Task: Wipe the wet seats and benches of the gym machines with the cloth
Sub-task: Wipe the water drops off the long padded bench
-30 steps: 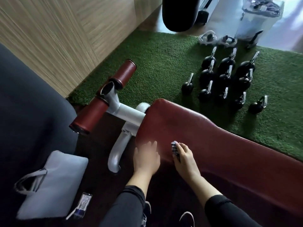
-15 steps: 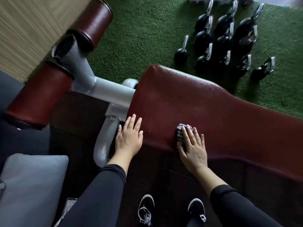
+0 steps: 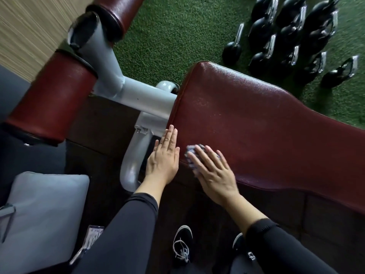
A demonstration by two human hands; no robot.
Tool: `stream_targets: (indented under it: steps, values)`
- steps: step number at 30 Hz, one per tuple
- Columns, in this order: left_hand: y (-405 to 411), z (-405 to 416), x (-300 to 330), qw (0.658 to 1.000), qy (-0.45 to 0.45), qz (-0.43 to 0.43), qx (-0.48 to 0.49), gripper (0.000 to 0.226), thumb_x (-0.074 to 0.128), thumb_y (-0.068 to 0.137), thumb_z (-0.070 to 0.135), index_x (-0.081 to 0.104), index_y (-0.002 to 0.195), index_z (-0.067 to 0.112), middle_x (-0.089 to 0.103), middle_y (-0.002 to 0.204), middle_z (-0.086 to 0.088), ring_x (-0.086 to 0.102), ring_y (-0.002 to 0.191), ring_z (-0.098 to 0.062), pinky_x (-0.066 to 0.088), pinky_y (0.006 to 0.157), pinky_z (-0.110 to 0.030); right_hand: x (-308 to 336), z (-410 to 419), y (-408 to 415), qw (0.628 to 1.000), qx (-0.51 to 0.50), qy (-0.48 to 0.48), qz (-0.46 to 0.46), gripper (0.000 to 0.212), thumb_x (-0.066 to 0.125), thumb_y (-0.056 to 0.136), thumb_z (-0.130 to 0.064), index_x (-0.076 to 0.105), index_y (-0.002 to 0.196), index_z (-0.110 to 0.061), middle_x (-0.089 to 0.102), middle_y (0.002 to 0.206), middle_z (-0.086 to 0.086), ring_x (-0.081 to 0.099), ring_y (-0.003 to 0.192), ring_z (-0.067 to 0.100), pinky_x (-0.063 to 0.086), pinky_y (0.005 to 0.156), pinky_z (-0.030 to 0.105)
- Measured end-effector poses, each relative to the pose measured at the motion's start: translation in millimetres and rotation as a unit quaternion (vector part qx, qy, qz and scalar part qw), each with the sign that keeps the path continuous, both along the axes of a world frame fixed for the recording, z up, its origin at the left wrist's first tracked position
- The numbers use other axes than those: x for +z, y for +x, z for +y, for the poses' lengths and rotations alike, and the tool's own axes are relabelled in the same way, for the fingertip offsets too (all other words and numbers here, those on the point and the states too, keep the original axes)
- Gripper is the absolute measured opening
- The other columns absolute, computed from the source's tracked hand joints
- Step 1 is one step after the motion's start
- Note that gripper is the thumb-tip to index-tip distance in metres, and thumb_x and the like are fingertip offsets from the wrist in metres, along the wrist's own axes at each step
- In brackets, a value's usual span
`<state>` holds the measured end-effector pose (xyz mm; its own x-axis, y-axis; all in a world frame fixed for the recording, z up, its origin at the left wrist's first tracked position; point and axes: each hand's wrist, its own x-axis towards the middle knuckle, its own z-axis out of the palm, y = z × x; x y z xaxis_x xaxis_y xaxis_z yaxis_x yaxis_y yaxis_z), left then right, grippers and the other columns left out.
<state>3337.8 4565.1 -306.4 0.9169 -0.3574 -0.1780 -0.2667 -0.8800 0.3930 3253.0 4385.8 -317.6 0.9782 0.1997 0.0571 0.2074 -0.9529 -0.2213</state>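
Cloth (image 3: 194, 155): checked, on near edge of red bench (image 3: 256, 123), pressed flat under right hand (image 3: 212, 171), fingers straight. Left hand (image 3: 165, 161): flat, fingers together, at bench corner. Kettlebells (image 3: 292, 34): on turf beyond.

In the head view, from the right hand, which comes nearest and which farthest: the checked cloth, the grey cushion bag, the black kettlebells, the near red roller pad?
1. Checked cloth: under the fingers of the right hand, on the red bench pad.
2. Near red roller pad: up and left, beyond the white frame.
3. Grey cushion bag: on the floor, lower left; too close to the roller to rank firmly.
4. Black kettlebells: on the green turf, upper right.
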Motion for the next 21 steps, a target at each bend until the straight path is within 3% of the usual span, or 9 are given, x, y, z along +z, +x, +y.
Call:
stream_targets:
  steps: [5, 8, 10, 15, 18, 21]
  values:
    - [-3, -2, -6, 1.000, -0.020, 0.002, 0.011, 0.061, 0.000, 0.090, 0.043, -0.014, 0.147, 0.025, -0.020, 0.155, 0.014, -0.017, 0.144, -0.003, -0.006, 0.118, -0.027, 0, -47, 26, 0.996, -0.086, 0.008, 0.028, 0.053, 0.031, 0.096, -0.042, 0.033, 0.146, -0.024, 0.032, 0.153, 0.000, 0.029, 0.141, 0.023, 0.023, 0.114, 0.043]
    - [-3, -3, -8, 0.999, -0.027, -0.001, 0.019, 0.061, 0.001, 0.091, 0.042, -0.013, 0.147, 0.025, -0.019, 0.156, 0.013, -0.017, 0.144, -0.003, -0.003, 0.120, -0.029, 4, -29, 89, 0.971, -0.218, 0.062, 0.068, 0.059, 0.019, 0.095, -0.048, 0.021, 0.150, -0.027, 0.017, 0.158, -0.003, 0.012, 0.146, 0.021, 0.007, 0.118, 0.040]
    - [-3, -3, -9, 0.999, -0.031, -0.004, 0.018, 0.060, 0.002, 0.091, 0.042, -0.012, 0.147, 0.025, -0.017, 0.156, 0.013, -0.019, 0.142, 0.000, -0.004, 0.119, -0.028, 2, -10, 116, 0.961, -0.251, 0.075, 0.088, 0.058, 0.021, 0.096, -0.047, 0.014, 0.151, -0.029, 0.010, 0.159, -0.004, 0.004, 0.147, 0.018, 0.000, 0.118, 0.038]
    - [-3, 0, -6, 1.000, -0.026, -0.009, 0.008, 0.060, 0.002, 0.092, 0.042, -0.012, 0.147, 0.024, -0.017, 0.156, 0.012, -0.022, 0.140, 0.001, -0.009, 0.117, -0.025, 2, -1, 79, 0.991, -0.102, 0.075, 0.033, 0.053, 0.029, 0.096, -0.041, 0.029, 0.148, -0.027, 0.028, 0.155, -0.003, 0.021, 0.144, 0.019, 0.016, 0.117, 0.039]
    - [-4, -5, -1, 1.000, -0.003, 0.001, 0.019, 0.059, 0.003, 0.093, 0.040, -0.014, 0.147, 0.023, -0.019, 0.155, 0.012, -0.021, 0.141, -0.002, -0.006, 0.120, -0.032, -1, -24, 43, 0.996, -0.049, 0.070, 0.003, 0.047, 0.037, 0.099, -0.033, 0.039, 0.144, -0.022, 0.038, 0.150, -0.001, 0.032, 0.140, 0.018, 0.028, 0.114, 0.040]
    - [-6, -15, 13, 0.997, 0.056, 0.028, 0.034, 0.059, 0.019, 0.102, 0.034, -0.014, 0.148, 0.019, -0.020, 0.156, 0.007, -0.016, 0.145, -0.008, -0.005, 0.120, -0.040, -2, -38, 24, 0.995, -0.011, 0.094, -0.015, 0.044, 0.041, 0.098, -0.021, 0.044, 0.140, -0.011, 0.042, 0.147, 0.005, 0.036, 0.137, 0.021, 0.033, 0.111, 0.042]
